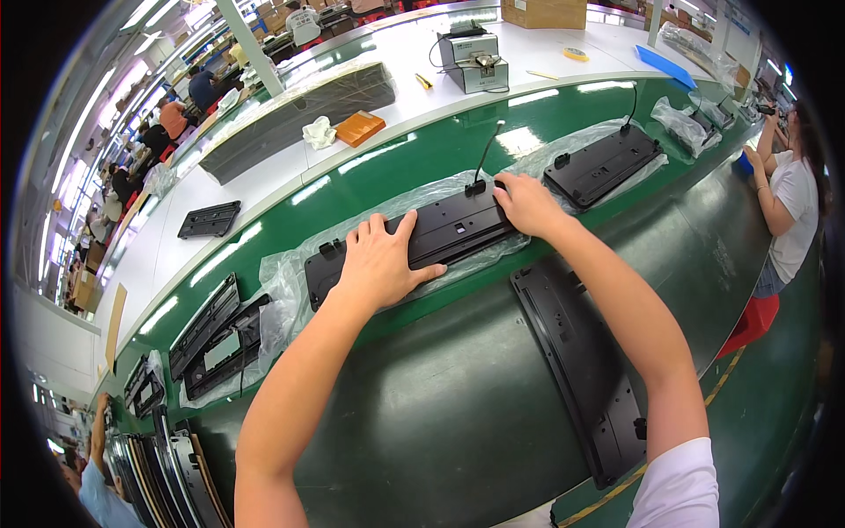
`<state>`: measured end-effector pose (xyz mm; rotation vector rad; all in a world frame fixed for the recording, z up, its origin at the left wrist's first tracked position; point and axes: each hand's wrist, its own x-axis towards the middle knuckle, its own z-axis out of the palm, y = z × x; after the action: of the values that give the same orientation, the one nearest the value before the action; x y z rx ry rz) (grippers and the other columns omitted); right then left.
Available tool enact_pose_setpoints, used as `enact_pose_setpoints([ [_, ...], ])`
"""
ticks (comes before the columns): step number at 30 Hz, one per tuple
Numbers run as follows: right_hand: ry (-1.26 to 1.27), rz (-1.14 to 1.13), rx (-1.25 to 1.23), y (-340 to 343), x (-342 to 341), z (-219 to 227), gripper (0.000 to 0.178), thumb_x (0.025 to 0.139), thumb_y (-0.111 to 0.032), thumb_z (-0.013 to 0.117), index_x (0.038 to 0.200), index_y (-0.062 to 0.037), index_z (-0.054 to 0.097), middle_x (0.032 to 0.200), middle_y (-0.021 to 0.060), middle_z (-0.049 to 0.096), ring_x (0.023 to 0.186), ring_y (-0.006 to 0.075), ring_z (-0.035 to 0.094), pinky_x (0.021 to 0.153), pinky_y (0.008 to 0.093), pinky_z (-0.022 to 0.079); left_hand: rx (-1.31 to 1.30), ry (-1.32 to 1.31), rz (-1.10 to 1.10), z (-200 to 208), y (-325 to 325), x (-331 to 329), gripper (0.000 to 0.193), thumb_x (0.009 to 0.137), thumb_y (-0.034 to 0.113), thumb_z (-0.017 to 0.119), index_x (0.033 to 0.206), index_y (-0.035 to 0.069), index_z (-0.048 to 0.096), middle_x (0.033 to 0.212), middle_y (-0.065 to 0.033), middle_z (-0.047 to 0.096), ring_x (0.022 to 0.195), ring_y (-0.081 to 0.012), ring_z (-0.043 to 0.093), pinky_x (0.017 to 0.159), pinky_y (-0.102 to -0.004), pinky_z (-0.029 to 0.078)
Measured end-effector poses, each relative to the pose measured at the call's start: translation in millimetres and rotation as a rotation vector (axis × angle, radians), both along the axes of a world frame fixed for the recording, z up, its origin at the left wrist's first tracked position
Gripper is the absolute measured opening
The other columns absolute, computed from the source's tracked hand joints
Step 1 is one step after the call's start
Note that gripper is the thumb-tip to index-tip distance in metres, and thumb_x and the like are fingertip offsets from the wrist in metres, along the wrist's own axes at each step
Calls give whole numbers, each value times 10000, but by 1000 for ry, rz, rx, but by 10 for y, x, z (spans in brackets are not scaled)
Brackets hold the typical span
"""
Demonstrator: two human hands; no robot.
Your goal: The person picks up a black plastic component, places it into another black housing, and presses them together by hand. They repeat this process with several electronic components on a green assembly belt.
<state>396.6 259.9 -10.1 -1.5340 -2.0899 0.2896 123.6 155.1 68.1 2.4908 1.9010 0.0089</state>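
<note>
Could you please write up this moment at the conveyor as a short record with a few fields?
Setting: green conveyor belt beside a white bench
Left hand: flat on a black plastic panel
Right hand: pressing the same panel's right end
Under panel: clear plastic bag
Near right forearm: long black frame
Further along: second black panel
Nearby: person in white shirt

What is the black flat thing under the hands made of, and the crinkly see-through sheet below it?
The black panel looks like moulded plastic with a matte finish: dull, even colour, with small clips and cut-outs. The sheet under it looks like thin clear plastic film, probably a bag: it wrinkles, shines, and the green belt shows through.
</note>
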Motion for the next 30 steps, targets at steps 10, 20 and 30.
enact_pose_setpoints([
  [10, -16, 79, 95, 198, 101, -208, 289, 1025, -125, 536, 1223, -27, 723, 1049, 296, 710, 1040, 472, 664, 953, 532, 528, 361, 5, -109, -106, -314, -489, 737, 870, 516, 787, 1443, 95, 594, 1449, -226, 548, 1354, -430, 504, 1187, -555, 331],
  [20, -184, 70, -168, 452, 163, 102, 291, 1008, -143, 566, 1203, -73, 771, 1154, 271, 723, 1094, 456, 687, 987, 486, 548, 332, -515, 57, -279, -391, -1153, 464, 910, 252, 793, 1316, 53, 690, 1412, -254, 627, 1268, -423, 634, 1080, -426, 488],
  [30, -364, 110, -412, 691, 124, 445, 288, 1006, -226, 631, 1209, -77, 770, 1129, 213, 761, 1043, 373, 724, 932, 438, 551, 65, -548, 154, 1, -226, -1201, 495, 920, 420, 784, 1220, 27, 762, 1078, -215, 776, 959, -319, 747, 895, -391, 556],
])
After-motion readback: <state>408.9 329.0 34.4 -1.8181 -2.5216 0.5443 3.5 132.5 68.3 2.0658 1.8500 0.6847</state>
